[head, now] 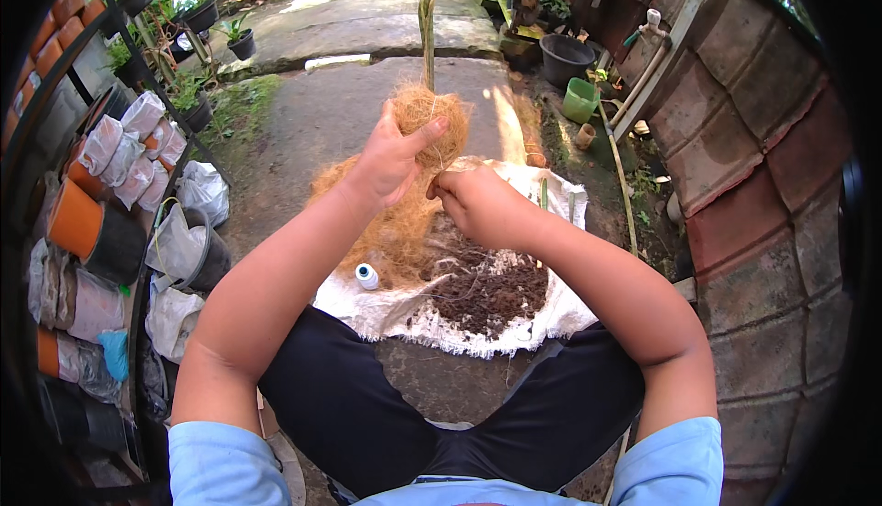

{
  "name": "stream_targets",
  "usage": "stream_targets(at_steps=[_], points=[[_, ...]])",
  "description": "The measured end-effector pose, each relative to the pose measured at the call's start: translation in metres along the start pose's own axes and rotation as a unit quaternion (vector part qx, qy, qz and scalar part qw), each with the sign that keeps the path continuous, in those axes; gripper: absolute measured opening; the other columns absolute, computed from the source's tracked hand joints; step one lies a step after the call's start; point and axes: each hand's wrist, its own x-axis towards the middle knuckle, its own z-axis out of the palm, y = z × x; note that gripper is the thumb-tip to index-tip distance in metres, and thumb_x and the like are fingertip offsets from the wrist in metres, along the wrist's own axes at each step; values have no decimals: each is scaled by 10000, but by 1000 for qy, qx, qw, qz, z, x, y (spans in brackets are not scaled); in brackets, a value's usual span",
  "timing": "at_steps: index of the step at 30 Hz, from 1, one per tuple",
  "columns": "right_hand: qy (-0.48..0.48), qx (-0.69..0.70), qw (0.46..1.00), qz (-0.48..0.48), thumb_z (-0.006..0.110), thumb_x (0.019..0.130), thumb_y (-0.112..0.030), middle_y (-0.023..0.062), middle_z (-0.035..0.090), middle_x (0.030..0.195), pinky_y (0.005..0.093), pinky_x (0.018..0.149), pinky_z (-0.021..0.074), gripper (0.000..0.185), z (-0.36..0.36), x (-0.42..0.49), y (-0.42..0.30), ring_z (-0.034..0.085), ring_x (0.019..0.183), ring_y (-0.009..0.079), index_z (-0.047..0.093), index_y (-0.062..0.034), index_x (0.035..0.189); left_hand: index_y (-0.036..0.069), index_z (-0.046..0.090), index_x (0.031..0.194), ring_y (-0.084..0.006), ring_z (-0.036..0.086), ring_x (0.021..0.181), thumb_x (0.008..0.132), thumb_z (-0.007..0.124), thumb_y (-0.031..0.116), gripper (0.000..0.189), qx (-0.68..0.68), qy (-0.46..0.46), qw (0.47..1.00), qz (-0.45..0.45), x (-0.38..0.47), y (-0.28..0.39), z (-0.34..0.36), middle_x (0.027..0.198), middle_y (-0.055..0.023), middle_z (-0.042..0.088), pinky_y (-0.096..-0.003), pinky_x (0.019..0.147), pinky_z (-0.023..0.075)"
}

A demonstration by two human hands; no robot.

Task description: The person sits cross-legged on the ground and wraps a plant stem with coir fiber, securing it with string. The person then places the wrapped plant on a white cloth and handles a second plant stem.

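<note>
My left hand (403,151) grips a ball of brown coconut fibre (441,127), its thumb pressed across the near side. A long greenish plant stem (427,30) rises out of the ball's top. White thread crosses the fibre and runs down to my right hand (479,203), whose fingertips pinch it just below the ball. Under my hands a white woven sack (400,313) is spread on the ground. Loose coconut fibre (386,244) lies on its left part and dark soil (489,292) on its right. A spool of white thread (366,276) stands at the sack's near left.
On the left a rack (141,340) holds orange and black pots and wrapped bundles; a black bucket (210,258) is beside it. Roof tiles (737,285) form a wall on the right. A black tub (566,58), a green container (582,98) and a tap (651,20) are ahead right.
</note>
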Motion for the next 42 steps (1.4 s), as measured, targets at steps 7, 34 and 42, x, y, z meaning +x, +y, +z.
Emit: stream_targets(at_steps=[7, 34, 42], points=[[-21, -18, 1000, 5, 617, 964, -121, 226, 743, 885, 473, 805, 572, 195, -33, -1, -20, 723, 863, 428, 759, -3, 1027, 46, 334, 1438, -221, 623, 1220, 960, 755, 34, 637, 100, -23, 993, -56, -3, -5, -6, 1300, -153, 615, -392, 1027, 542], [112, 551, 803, 201, 726, 1006, -128, -63, 490, 659, 221, 386, 253, 314, -53, 35, 84, 386, 473, 31, 513, -138, 776, -6, 405, 1516, -286, 604, 1321, 946, 727, 84, 661, -34, -210, 972, -101, -15, 15, 15, 1444, -179, 576, -477, 1112, 509], [51, 612, 742, 268, 653, 1020, -71, -47, 581, 773, 161, 349, 312, 52, -39, 37, 77, 445, 503, 3, 635, -106, 986, -31, 438, 1484, -279, 642, 1268, 966, 699, 124, 601, -38, -175, 982, -64, -7, 16, 13, 1391, -179, 611, -465, 1069, 549]])
